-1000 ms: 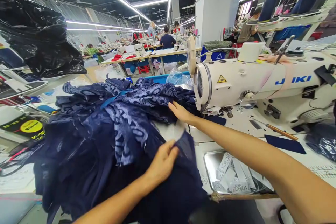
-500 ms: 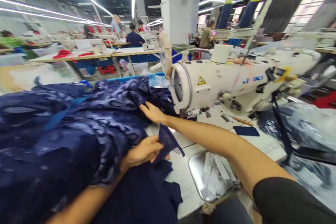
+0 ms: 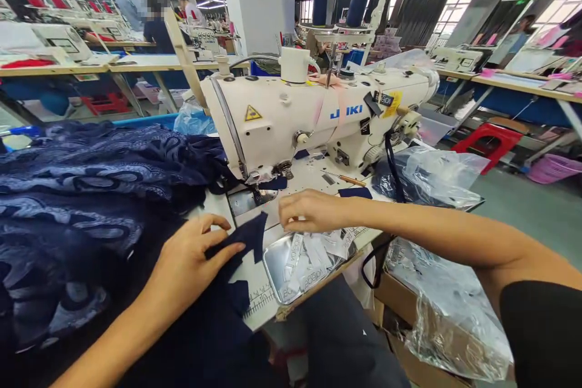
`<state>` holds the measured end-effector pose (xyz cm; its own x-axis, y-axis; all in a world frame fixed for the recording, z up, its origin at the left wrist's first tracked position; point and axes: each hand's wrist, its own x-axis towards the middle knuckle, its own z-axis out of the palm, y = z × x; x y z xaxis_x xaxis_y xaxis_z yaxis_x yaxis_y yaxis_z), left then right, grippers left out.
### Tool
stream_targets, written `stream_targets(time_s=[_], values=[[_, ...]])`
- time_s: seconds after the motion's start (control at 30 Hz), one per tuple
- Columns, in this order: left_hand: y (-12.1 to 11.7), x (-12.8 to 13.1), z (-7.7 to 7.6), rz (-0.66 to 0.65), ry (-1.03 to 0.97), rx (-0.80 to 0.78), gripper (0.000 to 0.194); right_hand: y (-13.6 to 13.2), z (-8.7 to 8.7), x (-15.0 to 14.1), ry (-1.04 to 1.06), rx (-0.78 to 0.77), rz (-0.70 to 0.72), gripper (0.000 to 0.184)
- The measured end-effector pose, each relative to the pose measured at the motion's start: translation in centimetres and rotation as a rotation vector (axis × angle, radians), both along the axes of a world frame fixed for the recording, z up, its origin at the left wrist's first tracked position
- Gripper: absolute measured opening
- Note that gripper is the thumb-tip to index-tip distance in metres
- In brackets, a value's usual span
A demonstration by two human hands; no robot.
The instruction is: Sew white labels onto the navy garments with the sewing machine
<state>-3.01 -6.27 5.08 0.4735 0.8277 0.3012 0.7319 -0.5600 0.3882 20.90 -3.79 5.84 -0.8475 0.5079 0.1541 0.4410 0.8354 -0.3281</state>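
Note:
My left hand [image 3: 193, 257] is closed on the edge of a navy fabric piece [image 3: 250, 233], its thumb lying on top of the cloth. A pointed corner of that piece stands up to the right of the thumb. My right hand [image 3: 311, 211] hovers just above a metal tray [image 3: 275, 267] with white printed labels [image 3: 313, 257] in it. Its fingers are curled together and their tips point down; whatever may be between them is hidden. Behind both hands stands a white sewing machine [image 3: 277, 115], its needle area left of my right hand.
A large heap of shiny patterned navy fabric [image 3: 91, 182] covers the left side. A wooden-handled tool [image 3: 350, 180] and a navy scrap [image 3: 355, 193] lie on the machine bed. Plastic-wrapped goods [image 3: 436, 176] are at right, above a cardboard box [image 3: 398, 297]. Co-workers sit farther back.
My view has swung right. My right hand has left the patterned heap and moved over the label tray. My left hand has come out from the heap, staying with the navy piece.

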Motion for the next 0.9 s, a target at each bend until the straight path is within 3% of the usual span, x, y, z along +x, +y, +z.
stream_targets(time_s=[0.07, 0.13, 0.27, 0.43, 0.63, 0.73, 0.9], values=[[0.4, 1.9, 0.9, 0.03, 0.092, 0.133, 0.032, -1.0, -0.3, 0.6, -0.127, 0.139, 0.057, 0.011], [1.2, 4.2, 1.1, 0.022, 0.156, 0.082, 0.029, -2.1, -0.7, 0.4, -0.232, 0.247, 0.121, 0.012], [3.2, 7.1, -1.3, 0.116, 0.111, -0.038, 0.028, -3.7, -1.5, -0.7, -0.37, 0.344, 0.184, 0.015], [3.7, 5.4, -4.4, 0.235, -0.061, -0.111, 0.027, -4.2, -2.2, -1.0, -0.419, 0.304, 0.173, 0.017], [2.5, 4.2, -3.9, 0.2, -0.595, -0.36, 0.026, -4.2, -2.1, -0.2, -0.29, 0.327, 0.178, 0.012], [2.0, 4.7, -3.4, 0.221, -0.775, -0.502, 0.026, -3.7, -1.6, 0.6, -0.001, 0.169, 0.018, 0.014], [1.1, 5.4, -2.5, 0.235, -0.928, -0.572, 0.027, -2.4, -1.5, 0.3, 0.643, -0.394, -0.353, 0.007]])
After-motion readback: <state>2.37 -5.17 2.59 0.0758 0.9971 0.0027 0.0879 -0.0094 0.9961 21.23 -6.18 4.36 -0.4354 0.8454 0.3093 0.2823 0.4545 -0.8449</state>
